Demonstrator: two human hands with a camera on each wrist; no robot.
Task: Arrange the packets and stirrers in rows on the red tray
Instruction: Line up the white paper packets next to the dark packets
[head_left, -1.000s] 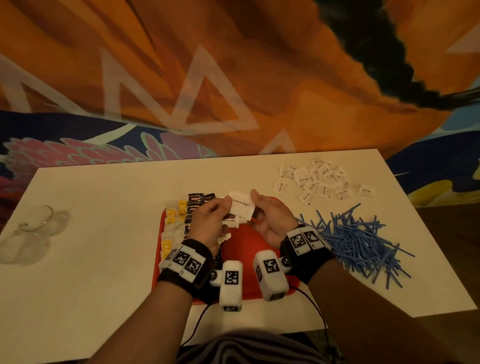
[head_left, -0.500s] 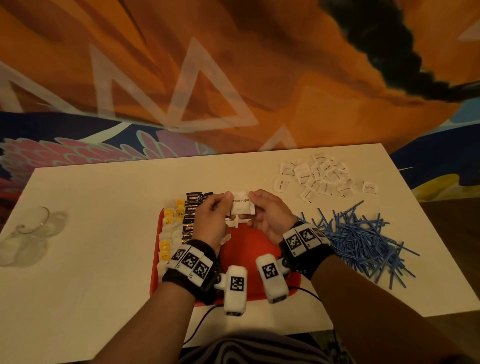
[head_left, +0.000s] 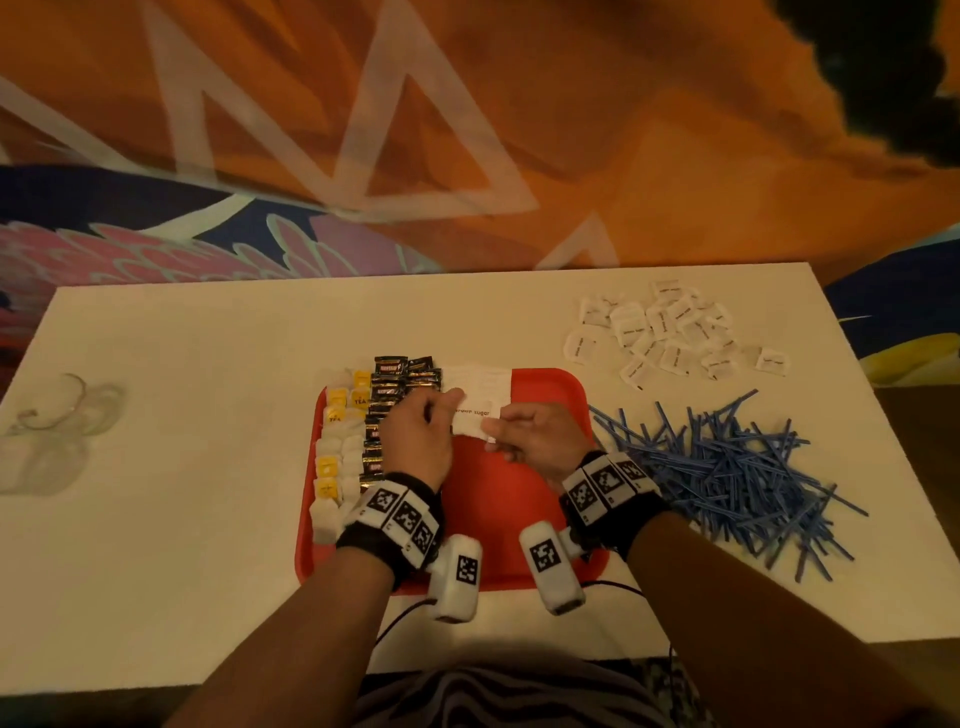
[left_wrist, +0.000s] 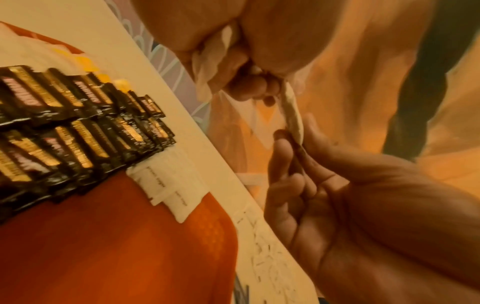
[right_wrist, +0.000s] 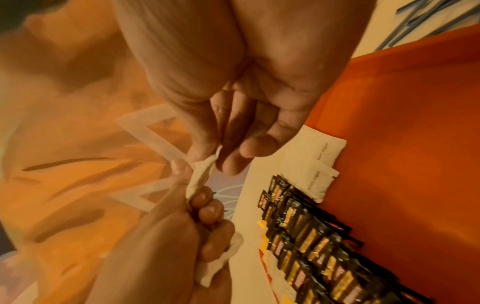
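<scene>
The red tray (head_left: 540, 499) lies in front of me. My left hand (head_left: 449, 413) and right hand (head_left: 493, 428) both pinch one white brown sugar packet (head_left: 470, 415) just above the tray's far part. In the wrist views this packet (left_wrist: 292, 115) (right_wrist: 202, 174) shows edge-on between the two thumbs. My left hand also grips spare white packets (left_wrist: 207, 61) (right_wrist: 221, 263) in its curled fingers. Two white packets (head_left: 478, 384) (left_wrist: 168, 185) (right_wrist: 314, 162) lie at the tray's far edge beside rows of black packets (head_left: 395, 395) (left_wrist: 64, 123) (right_wrist: 311, 246).
Yellow and white tea packets (head_left: 343, 415) fill the tray's left side. A loose pile of white packets (head_left: 670, 332) lies on the table at the far right. A heap of blue stirrers (head_left: 727, 467) lies right of the tray. A clear glass object (head_left: 47, 431) sits far left.
Both hands keep hold of the sugar packet. It has gone from tilted to level and has sunk slightly toward the tray's far edge. The right fingers have closed in on it.
</scene>
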